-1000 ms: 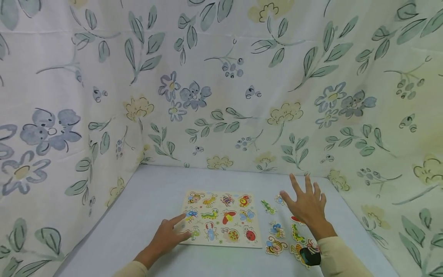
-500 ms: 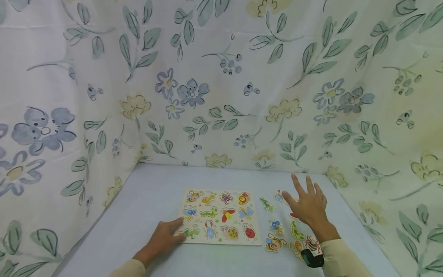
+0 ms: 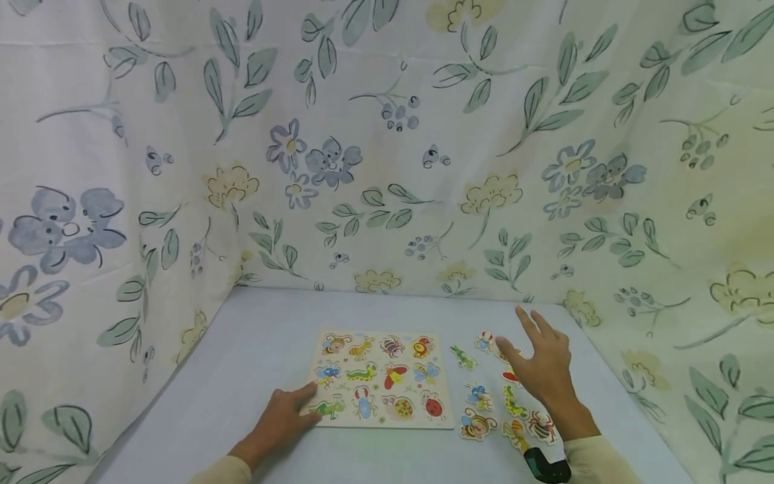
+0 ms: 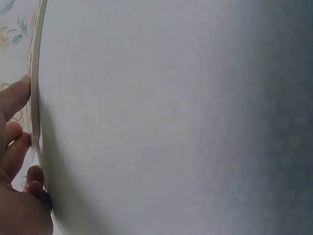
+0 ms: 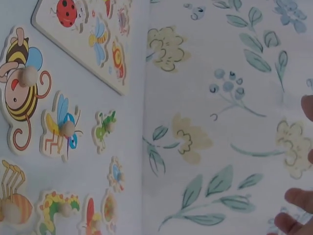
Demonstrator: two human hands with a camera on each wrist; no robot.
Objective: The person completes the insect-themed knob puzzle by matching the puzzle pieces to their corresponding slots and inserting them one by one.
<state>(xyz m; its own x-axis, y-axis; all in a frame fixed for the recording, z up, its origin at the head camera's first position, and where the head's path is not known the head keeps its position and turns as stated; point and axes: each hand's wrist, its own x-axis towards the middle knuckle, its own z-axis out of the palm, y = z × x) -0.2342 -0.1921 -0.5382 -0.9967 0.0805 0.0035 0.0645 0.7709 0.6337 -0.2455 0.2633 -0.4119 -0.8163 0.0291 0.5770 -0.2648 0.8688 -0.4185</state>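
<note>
A wooden insect puzzle board lies flat on the table, its insect pictures facing up. My left hand touches the board's lower-left corner with thumb and forefinger; in the left wrist view, fingertips meet its edge. To the right of the board lie several loose knobbed pieces, among them a bee piece, a mosquito piece, a grasshopper piece and a caterpillar piece. Over these pieces hovers my right hand, fingers spread and holding nothing. It partly covers a few of them.
A spider piece and an orange striped insect piece lie close to the right wrist, where a black device is worn. Flowered cloth walls in the white table at the back and sides.
My left hand has drawn back from over the board's left pictures to its corner, uncovering the grasshopper picture. My right hand has turned slightly and shifted a little right, still above the pieces.
</note>
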